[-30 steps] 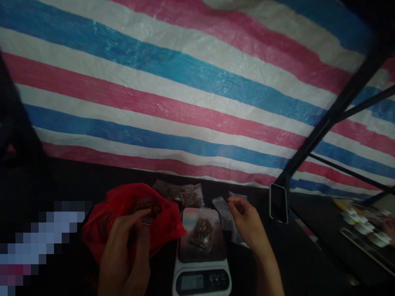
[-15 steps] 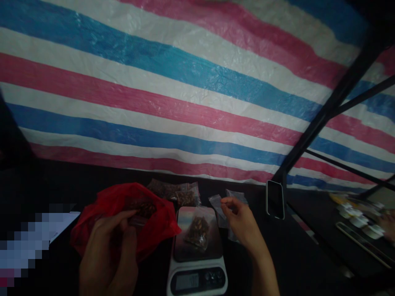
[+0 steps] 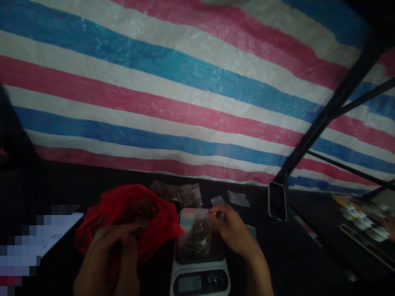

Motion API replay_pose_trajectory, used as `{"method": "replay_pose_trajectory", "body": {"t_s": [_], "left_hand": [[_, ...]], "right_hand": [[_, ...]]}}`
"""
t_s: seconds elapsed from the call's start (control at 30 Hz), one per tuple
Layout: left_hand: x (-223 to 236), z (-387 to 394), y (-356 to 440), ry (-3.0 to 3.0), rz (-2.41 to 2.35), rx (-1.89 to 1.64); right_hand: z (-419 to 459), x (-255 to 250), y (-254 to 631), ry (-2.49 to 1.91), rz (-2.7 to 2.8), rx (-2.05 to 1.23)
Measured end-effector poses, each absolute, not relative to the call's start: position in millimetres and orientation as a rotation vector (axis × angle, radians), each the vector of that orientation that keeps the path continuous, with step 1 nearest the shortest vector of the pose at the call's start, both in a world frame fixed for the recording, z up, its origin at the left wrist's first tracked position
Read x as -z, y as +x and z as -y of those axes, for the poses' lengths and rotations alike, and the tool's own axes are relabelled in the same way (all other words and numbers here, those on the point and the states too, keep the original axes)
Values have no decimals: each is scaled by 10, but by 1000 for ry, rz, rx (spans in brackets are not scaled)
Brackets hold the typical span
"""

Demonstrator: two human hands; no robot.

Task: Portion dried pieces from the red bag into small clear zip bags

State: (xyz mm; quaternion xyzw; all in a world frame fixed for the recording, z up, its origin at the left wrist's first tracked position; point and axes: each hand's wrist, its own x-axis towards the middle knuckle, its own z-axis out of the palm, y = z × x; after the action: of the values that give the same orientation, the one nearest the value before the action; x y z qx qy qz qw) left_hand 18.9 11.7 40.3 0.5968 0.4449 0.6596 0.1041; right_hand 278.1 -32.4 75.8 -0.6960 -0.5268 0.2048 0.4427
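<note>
A small clear zip bag (image 3: pixel 200 236) of brown dried pieces stands on the plate of a white digital kitchen scale (image 3: pixel 182 269). My right hand (image 3: pixel 236 230) has its thumb and fingertips closed at the bag's upper right corner. At the left, a red plastic bag (image 3: pixel 106 201) lies open with loose dark brown pieces (image 3: pixel 145 209) inside. Over its near edge is my left hand (image 3: pixel 106 261), thumb and fingers bent together; whatever lies between them is too dark to make out. The scale's display is lit, its digits blurred.
Several filled zip bags (image 3: pixel 187 198) lie behind the scale. Flat unfilled zip bags (image 3: pixel 238 199) are to the right, partly behind my right hand. A phone (image 3: pixel 277 201) leans on a dark post. White containers (image 3: pixel 364 222) and another person's hand (image 3: pixel 389 226) are far right.
My right hand has moved left and down from the flat zip bags to the filled one on the scale, which now stands more upright. My left hand has dipped slightly at the red bag.
</note>
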Motion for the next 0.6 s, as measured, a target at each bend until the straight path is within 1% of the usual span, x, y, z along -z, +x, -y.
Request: {"method": "replay_pose_trajectory", "body": {"t_s": [0.07,0.17,0.27,0.37,0.43,0.6], "left_hand": [[-429,-66,227,1859,-1227,-1915],[-446,-27,325,1955,-1115,-1697],[-453,-41,450,1786,-1126,-1432],[-497,-97,525,1532,-1120,-1221],[-545,-142,524,1419,-1109,-1170],[-616,-208,435,1276,-1146,-1225]], "right_hand": [[313,-817,2736,-1700,1324,-544],[314,-980,2630,-1567,1348,-661],[309,-1122,2462,-1344,1320,-840],[253,-1137,2274,-1185,1264,-963],[190,-1089,2165,-1142,1218,-970],[71,-1023,1996,-1152,1162,-895]]}}
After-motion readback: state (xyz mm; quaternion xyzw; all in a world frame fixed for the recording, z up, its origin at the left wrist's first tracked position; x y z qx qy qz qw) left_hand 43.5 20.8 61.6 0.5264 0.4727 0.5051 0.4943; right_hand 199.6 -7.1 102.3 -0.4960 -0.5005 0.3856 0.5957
